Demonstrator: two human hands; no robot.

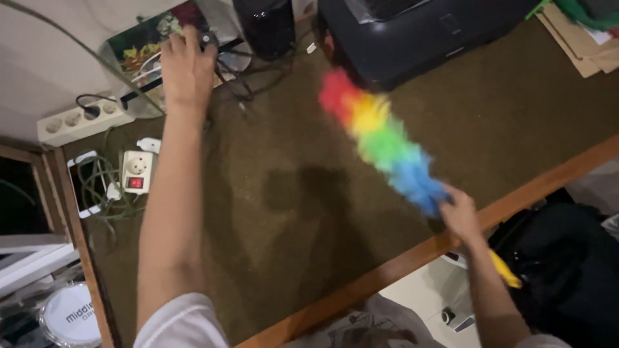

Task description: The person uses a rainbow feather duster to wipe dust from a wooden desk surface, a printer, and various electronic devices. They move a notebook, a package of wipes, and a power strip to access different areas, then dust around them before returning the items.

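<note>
A: Far left first. What's at 9 o'clock?

B: White power strip [84,120] with one black plug in it. Below it, at 8 o'clock, a white socket block with a red switch [137,171], green cable coiled beside it. A round white lid [69,316] sits at 7 o'clock, off the desk.

A: Left hand?

B: Left hand [187,67] is at 11 o'clock, arm stretched across the brown desk top [271,212]. Fingers curled down over a small dark object [207,40] on the cable tangle. Can't tell what the object is, and can't tell whether the fingers are clamped on it or only resting on it. A glossy flower picture [151,35] lies just behind the hand.

A: Centre?

B: Black cylinder [265,26] at 12 o'clock. Black printer [419,32] at 1 o'clock, touching the back edge of the frame.

A: The duster?

B: Rainbow feather duster [382,140], blurred, runs from 1 o'clock down to 4 o'clock. Red tip is just beside the printer's front edge; blue end meets the hand. Over the desk top, contact unclear.

A: Right hand?

B: Right hand [459,216] at 4 o'clock, above the wooden desk edge [412,258]. Fingers closed tight around the duster's handle; yellow handle end [504,270] sticks out below the wrist.

A: Far right?

B: Cardboard pieces [580,42] at 2 o'clock.
</note>
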